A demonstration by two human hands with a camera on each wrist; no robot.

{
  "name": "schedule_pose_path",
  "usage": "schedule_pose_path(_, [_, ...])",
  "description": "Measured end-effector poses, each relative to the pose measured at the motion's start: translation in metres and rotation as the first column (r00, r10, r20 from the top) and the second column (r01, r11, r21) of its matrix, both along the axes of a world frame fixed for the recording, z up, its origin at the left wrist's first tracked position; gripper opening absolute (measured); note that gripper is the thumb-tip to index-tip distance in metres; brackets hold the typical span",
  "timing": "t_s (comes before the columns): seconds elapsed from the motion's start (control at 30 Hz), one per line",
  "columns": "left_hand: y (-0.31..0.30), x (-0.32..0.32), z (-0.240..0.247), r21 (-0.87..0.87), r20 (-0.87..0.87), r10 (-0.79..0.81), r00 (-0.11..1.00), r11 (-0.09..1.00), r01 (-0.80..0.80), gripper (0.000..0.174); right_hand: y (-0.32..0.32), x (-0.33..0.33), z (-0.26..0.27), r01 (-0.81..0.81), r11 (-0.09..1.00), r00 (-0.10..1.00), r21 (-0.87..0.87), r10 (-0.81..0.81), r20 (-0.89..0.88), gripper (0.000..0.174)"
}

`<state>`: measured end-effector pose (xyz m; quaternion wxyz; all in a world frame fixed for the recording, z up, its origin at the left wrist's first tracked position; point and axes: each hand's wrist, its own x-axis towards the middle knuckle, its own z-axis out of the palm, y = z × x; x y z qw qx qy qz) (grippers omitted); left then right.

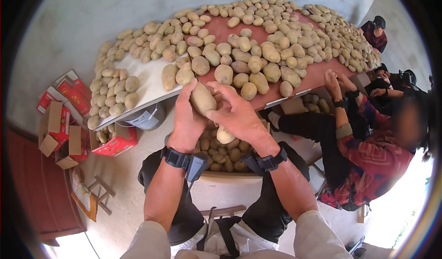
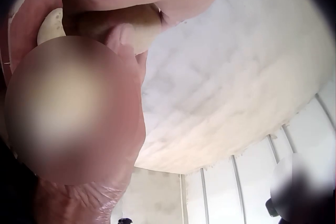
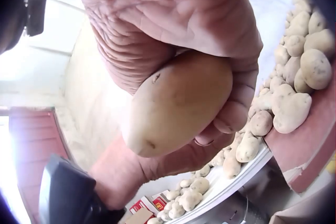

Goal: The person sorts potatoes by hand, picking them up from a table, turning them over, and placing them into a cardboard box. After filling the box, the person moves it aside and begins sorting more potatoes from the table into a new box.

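Observation:
My left hand (image 1: 186, 125) holds a long pale potato (image 1: 202, 98) upright, just in front of the table edge. The thumb of my right hand (image 1: 241, 118) lies against that potato's side. A second potato (image 1: 225, 134) shows beneath my right palm; in the right wrist view the right fingers curl round this smooth tapered potato (image 3: 181, 103). In the left wrist view, a blurred patch hides much of the left hand, and part of a potato (image 2: 144, 27) shows between the hands.
Potatoes (image 1: 271, 51) spread over a red tabletop (image 1: 216, 28) and a white board (image 1: 149, 77). Between my knees stands a container of potatoes (image 1: 221, 160). A bucket (image 1: 147, 116) and red cartons (image 1: 117, 141) are at left. Another person (image 1: 368, 157) sits at right.

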<state>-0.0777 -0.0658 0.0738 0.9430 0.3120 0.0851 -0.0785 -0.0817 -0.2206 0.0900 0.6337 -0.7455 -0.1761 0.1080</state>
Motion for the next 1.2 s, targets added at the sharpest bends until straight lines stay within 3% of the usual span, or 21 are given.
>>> schedule_pose_path(0.03, [0.001,0.001,0.001,-0.02,0.034,-0.015,0.999,1.0,0.015,0.04,-0.003,0.001,0.001,-0.012,0.99,0.994,0.141,0.027,-0.108,0.061])
schedule_pose_path(0.07, [0.001,0.002,0.001,-0.017,0.022,-0.011,1.0,1.0,0.011,0.04,-0.009,0.005,0.003,-0.014,0.989,0.992,0.144,0.032,-0.119,0.061])
schedule_pose_path(0.1, [-0.002,0.0,0.008,-0.032,-0.013,0.059,0.998,0.998,-0.059,0.038,-0.015,0.008,0.004,0.046,0.956,0.975,0.289,0.02,-0.22,0.057])
schedule_pose_path(0.17, [-0.003,-0.001,0.014,-0.08,-0.082,0.117,0.99,0.989,-0.123,0.037,-0.027,0.014,-0.004,0.188,0.82,0.941,0.541,0.008,-0.339,0.043])
schedule_pose_path(0.2, [-0.001,0.001,0.01,-0.082,-0.077,0.119,0.99,0.989,-0.126,0.037,-0.034,0.017,-0.007,0.183,0.821,0.943,0.541,0.011,-0.334,0.043])
schedule_pose_path(0.3, [0.007,0.005,-0.001,-0.176,0.067,-0.007,0.998,0.984,0.019,0.041,-0.043,0.022,-0.011,0.492,0.595,0.773,0.635,0.037,-0.633,0.033])
schedule_pose_path(0.4, [0.005,0.008,0.002,-0.222,0.073,-0.032,0.997,0.974,0.048,0.042,-0.043,0.025,-0.019,0.453,0.555,0.772,0.698,0.147,-0.618,0.039])
schedule_pose_path(0.63, [0.006,-0.001,0.007,-0.188,0.111,-0.063,0.992,0.979,0.083,0.041,-0.032,0.019,-0.012,0.354,0.637,0.781,0.684,0.201,-0.591,0.034])
schedule_pose_path(0.77, [0.001,0.004,0.011,-0.163,0.075,-0.054,0.996,0.985,0.065,0.039,-0.035,0.019,-0.015,0.296,0.572,0.797,0.765,0.294,-0.528,0.034])
schedule_pose_path(0.9, [0.009,0.007,0.004,-0.198,0.157,-0.091,0.983,0.973,0.121,0.031,-0.033,0.019,-0.013,0.308,0.601,0.837,0.738,0.198,-0.511,0.031])
schedule_pose_path(1.0, [0.008,0.006,0.003,-0.182,0.143,-0.056,0.988,0.98,0.082,0.026,-0.032,0.013,-0.01,0.27,0.626,0.849,0.731,0.204,-0.488,0.03])
schedule_pose_path(1.07, [0.005,0.006,0.006,-0.192,0.044,0.051,0.998,0.98,-0.041,0.022,-0.03,0.01,-0.008,0.251,0.684,0.834,0.685,0.207,-0.512,0.033])
schedule_pose_path(1.13, [0.006,0.008,0.0,-0.171,0.074,0.096,0.993,0.982,-0.082,0.019,-0.026,0.008,-0.007,0.242,0.677,0.833,0.694,0.222,-0.507,0.034])
schedule_pose_path(1.2, [0.004,0.009,0.0,-0.184,0.01,0.135,0.991,0.974,-0.131,0.019,-0.023,0.008,-0.007,0.265,0.728,0.854,0.632,0.127,-0.504,0.044])
